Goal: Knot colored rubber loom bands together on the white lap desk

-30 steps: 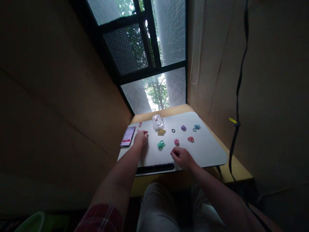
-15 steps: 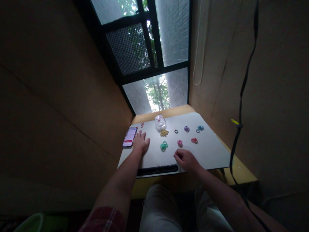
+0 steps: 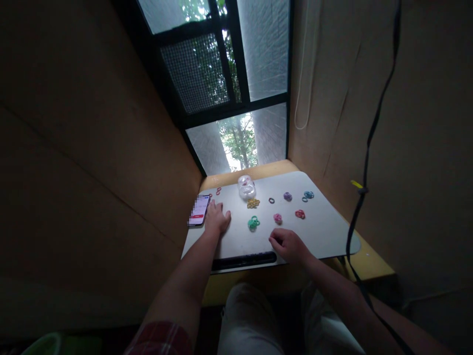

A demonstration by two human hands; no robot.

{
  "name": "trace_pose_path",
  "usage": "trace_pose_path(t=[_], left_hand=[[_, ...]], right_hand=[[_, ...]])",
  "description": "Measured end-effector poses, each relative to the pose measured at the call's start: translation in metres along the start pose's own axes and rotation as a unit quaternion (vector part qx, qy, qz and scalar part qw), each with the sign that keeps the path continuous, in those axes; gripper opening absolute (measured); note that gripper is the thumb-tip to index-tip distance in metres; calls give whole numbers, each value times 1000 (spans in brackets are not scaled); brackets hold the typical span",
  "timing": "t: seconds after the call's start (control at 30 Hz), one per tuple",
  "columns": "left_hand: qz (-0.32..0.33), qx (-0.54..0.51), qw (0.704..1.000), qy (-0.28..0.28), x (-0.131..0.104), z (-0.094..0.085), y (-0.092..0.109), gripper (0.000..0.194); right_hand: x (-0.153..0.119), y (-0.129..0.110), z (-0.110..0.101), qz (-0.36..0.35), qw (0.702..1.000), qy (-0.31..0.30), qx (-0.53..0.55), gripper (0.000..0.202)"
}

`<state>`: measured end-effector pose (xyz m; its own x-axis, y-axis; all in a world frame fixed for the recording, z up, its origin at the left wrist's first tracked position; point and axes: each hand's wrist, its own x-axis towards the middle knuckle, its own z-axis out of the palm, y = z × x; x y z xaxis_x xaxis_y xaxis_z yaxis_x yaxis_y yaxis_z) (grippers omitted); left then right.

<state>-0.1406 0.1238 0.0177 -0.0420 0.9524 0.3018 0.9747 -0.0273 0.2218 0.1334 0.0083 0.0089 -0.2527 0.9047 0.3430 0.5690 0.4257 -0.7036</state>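
My left hand (image 3: pixel 217 218) lies palm down on the white folding table (image 3: pixel 325 231), fingers spread, right beside a phone (image 3: pixel 200 209). Just past its fingertips are small red ring-shaped bands (image 3: pixel 218 191). My right hand (image 3: pixel 290 245) rests at the near edge with its fingers curled, and nothing shows in them. In front of it is a pink cluster of bands (image 3: pixel 278 218). Green bands (image 3: pixel 253 223) sit between the two hands. Farther out are yellow bands (image 3: pixel 253 203), a dark ring (image 3: pixel 271 200), purple bands (image 3: pixel 287 196), red bands (image 3: pixel 300 214) and blue bands (image 3: pixel 308 195).
A clear plastic jar (image 3: pixel 246 187) lies near the far side of the table. A black slot (image 3: pixel 244 260) runs along the near edge. Down the right side hangs a dark strap (image 3: pixel 367 148). A window (image 3: pixel 240 138) rises behind, between walls.
The view has shifted slightly. A small pink-red band that showed at my left fingertips is now hidden by them. My right hand stays curled in the same place.
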Motion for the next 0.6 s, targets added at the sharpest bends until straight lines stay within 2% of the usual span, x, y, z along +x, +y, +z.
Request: trace_pose_path(t=[0.23,0.33,0.5,0.6], left_hand=[[21,6,1000,-22,11,4,-4,49],[22,10,1000,-7,11,4,-3,45],[26,-22,999,19,4,-1,-2,25],[32,-53,998,28,-1,-3,-2,25]], right_hand=[[1,0,2,0,1000,0,-10,20],[2,1,3,1,1000,1,-13,20],[1,2,3,0,1000,-1,-19,19],[0,1,4,-1,1000,1,-23,18]])
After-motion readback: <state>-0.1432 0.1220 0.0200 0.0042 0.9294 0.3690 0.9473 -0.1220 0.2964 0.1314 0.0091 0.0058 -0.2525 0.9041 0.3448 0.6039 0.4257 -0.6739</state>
